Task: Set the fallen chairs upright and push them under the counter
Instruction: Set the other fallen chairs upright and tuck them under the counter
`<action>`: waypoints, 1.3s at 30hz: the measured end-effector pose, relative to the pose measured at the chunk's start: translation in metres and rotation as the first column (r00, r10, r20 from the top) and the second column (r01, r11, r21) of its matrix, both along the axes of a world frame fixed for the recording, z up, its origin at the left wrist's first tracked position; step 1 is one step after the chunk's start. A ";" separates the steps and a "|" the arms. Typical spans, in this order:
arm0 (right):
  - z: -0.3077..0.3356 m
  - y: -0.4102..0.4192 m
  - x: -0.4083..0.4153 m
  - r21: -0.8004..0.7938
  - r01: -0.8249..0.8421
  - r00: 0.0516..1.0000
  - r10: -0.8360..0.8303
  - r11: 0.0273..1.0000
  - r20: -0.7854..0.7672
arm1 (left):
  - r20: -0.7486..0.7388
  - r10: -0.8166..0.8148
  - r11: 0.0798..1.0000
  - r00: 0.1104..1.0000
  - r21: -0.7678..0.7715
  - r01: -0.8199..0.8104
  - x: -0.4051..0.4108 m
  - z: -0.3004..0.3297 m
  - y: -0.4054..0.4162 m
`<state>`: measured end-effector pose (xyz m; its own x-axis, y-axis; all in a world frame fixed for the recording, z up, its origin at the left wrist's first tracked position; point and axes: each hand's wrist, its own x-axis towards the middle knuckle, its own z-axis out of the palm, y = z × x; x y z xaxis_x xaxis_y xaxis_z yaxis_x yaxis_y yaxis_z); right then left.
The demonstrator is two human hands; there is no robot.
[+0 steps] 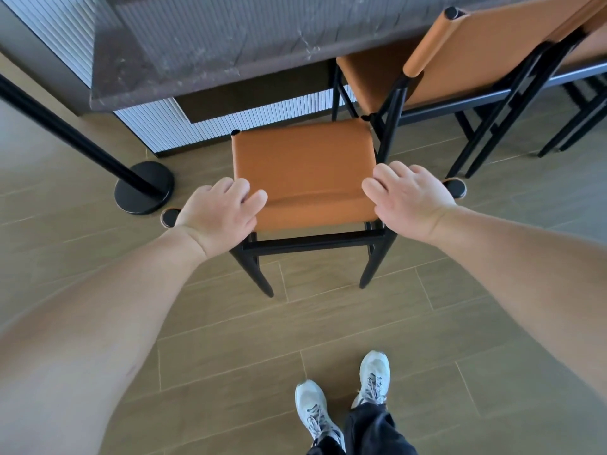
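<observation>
An upright chair point(303, 159) with an orange seat and black frame stands right in front of me, facing the dark stone counter point(230, 44). Its seat's far edge lies close to the counter's ribbed base. My left hand point(218, 213) grips the left end of the chair's orange top rail, fingers curled over it. My right hand point(409, 200) grips the right end the same way. A second orange chair point(486, 44) stands upright to the right, its seat partly beneath the counter top.
A black pole with a round base point(144, 188) stands on the wood-look floor just left of the chair. Legs of a third chair point(578, 126) show at the far right. My feet in white shoes point(345, 392) are behind the chair.
</observation>
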<state>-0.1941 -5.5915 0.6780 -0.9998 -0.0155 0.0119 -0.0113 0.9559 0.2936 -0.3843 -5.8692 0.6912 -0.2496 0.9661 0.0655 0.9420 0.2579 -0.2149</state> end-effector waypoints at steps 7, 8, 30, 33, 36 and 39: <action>0.026 0.026 -0.042 -0.025 0.046 0.999 -0.046 0.999 -0.001 | -0.047 0.032 0.999 0.998 -0.029 -0.033 -0.037 0.023 0.026; 0.028 0.029 -0.046 -0.029 0.050 0.999 -0.050 0.998 -0.008 | -0.043 0.032 0.999 0.999 -0.035 -0.033 -0.040 0.025 0.030; 0.064 0.188 -0.147 -0.066 -0.126 0.990 0.122 0.990 -0.070 | -0.070 0.148 0.986 0.987 0.085 -0.142 -0.080 0.046 0.164; 0.066 0.196 -0.162 -0.074 -0.140 0.984 0.130 0.987 -0.119 | -0.098 0.128 0.989 0.987 0.087 -0.119 -0.100 0.051 0.169; 0.072 0.202 -0.178 -0.078 -0.129 0.984 0.117 0.989 -0.136 | -0.114 0.120 0.989 0.986 0.099 -0.109 -0.120 0.057 0.177; 0.074 0.204 -0.188 -0.090 -0.115 0.987 0.104 0.989 -0.119 | -0.120 0.096 0.991 0.988 0.100 -0.084 -0.133 0.062 0.180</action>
